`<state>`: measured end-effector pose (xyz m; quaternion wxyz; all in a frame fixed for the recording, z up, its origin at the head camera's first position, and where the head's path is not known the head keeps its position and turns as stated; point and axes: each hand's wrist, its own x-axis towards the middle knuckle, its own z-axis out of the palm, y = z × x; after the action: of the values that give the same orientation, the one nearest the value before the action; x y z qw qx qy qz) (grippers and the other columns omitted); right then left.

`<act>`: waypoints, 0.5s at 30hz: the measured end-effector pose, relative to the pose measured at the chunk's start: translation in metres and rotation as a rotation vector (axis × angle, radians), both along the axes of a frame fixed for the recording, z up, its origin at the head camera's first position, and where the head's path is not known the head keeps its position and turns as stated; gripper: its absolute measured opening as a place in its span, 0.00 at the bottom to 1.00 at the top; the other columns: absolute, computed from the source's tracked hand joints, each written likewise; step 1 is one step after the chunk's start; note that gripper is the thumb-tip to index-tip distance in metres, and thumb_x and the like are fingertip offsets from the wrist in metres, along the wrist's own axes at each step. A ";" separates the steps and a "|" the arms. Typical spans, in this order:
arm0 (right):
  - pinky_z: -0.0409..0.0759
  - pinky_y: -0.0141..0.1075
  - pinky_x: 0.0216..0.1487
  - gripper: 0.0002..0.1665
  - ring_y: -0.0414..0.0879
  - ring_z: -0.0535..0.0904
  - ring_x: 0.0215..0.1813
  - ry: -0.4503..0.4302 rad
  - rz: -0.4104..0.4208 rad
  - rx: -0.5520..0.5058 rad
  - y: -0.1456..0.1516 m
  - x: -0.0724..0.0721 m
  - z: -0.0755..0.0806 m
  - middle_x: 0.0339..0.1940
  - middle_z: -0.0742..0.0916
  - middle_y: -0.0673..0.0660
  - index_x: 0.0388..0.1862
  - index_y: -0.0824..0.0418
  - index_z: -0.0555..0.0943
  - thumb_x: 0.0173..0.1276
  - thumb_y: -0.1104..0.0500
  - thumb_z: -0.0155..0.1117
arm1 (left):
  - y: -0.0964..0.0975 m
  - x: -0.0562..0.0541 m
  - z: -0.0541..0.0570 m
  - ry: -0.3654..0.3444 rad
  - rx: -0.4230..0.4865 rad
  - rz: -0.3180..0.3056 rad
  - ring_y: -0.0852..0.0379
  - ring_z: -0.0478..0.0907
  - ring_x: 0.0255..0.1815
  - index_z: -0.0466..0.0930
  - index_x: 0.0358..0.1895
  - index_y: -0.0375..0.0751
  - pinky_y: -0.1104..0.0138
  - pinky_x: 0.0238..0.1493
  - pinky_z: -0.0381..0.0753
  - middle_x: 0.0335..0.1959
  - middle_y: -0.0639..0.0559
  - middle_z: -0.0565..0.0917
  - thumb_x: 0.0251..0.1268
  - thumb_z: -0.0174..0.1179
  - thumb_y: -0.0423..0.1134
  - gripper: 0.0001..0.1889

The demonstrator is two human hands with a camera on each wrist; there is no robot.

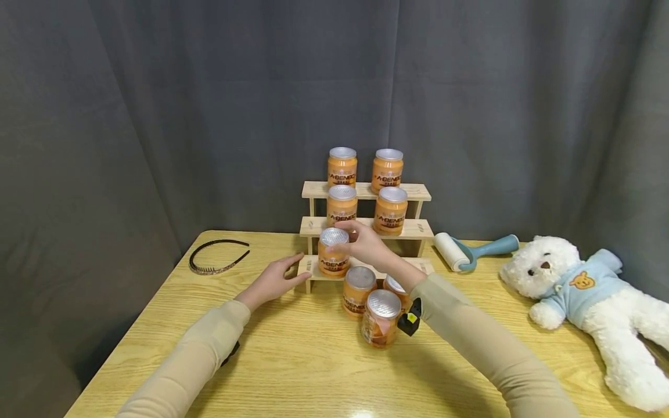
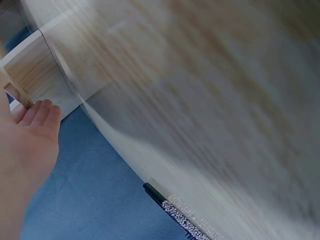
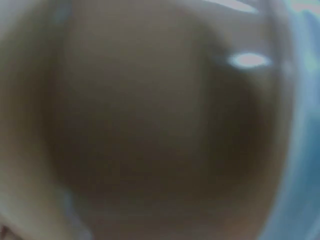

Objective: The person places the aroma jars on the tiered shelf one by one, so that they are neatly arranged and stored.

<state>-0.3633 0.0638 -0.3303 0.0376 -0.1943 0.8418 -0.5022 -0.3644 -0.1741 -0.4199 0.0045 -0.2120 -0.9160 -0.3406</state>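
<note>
My right hand (image 1: 366, 247) holds an orange jar (image 1: 333, 258) with a silver lid, thumb and fingers around its upper part. This jar is at the left of the lowest step of a three-step wooden rack (image 1: 413, 229). At that step's left end is my left hand (image 1: 274, 281), fingers extended and thumb apart; in the left wrist view its fingertips meet the wooden rack (image 2: 37, 75). Just in front stand more such jars, one silver-lidded jar (image 1: 381, 319) nearest me, another jar (image 1: 359, 293) behind it and a third partly hidden by my right sleeve.
Two jars stand on the top step, including the left jar (image 1: 342, 168), and two on the middle step, including the right jar (image 1: 391, 212). A headband (image 1: 209, 270) lies left. To the right lie a lint roller (image 1: 475, 251) and a white teddy bear (image 1: 580, 284).
</note>
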 end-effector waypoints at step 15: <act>0.78 0.43 0.58 0.39 0.52 0.75 0.61 0.095 0.066 0.092 0.003 -0.003 -0.001 0.63 0.76 0.59 0.68 0.59 0.68 0.59 0.53 0.70 | 0.001 0.001 0.000 0.008 0.001 -0.003 0.41 0.66 0.67 0.57 0.72 0.38 0.51 0.65 0.69 0.70 0.39 0.63 0.66 0.53 0.58 0.38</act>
<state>-0.3662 0.0670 -0.3312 0.0229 -0.2439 0.8579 -0.4516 -0.3629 -0.1730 -0.4198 0.0076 -0.2147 -0.9154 -0.3403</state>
